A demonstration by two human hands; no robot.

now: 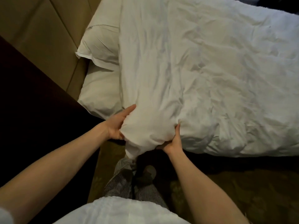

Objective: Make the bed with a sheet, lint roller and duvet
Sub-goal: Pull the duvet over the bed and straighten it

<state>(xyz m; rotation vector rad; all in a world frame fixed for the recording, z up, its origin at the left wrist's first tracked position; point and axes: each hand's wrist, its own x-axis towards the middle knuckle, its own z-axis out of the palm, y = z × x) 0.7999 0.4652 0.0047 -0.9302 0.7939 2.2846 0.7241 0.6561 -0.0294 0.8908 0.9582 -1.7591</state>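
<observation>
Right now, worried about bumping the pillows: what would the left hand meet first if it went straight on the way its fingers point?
The duvet it grips: the left hand points into its bulk. The pillows probably lie to the side of that line.

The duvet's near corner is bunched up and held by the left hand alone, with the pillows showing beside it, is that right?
Not quite. The head view shows both hands on it: the left hand and the right hand each grip the bunched near corner of the duvet. The pillows do show beside it.
</observation>
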